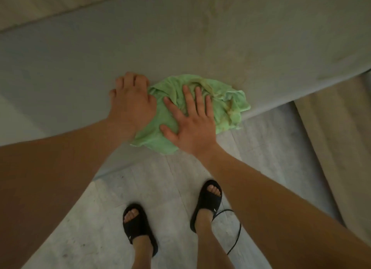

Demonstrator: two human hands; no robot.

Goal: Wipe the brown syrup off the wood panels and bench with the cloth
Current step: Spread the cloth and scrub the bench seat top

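Note:
A crumpled green cloth with brown syrup stains lies on the front edge of the grey bench and hangs partly over it. My right hand presses flat on the cloth with straight, spread fingers. My left hand rests on the bench just left of the cloth, its fingers bent down onto the surface and touching the cloth's left edge. A faint brownish smear runs across the bench behind and to the right of the cloth.
Pale wood-look floor lies below the bench. My two feet in black sandals stand on it, with a thin black cable beside the right foot. A beige wood panel sits at the right.

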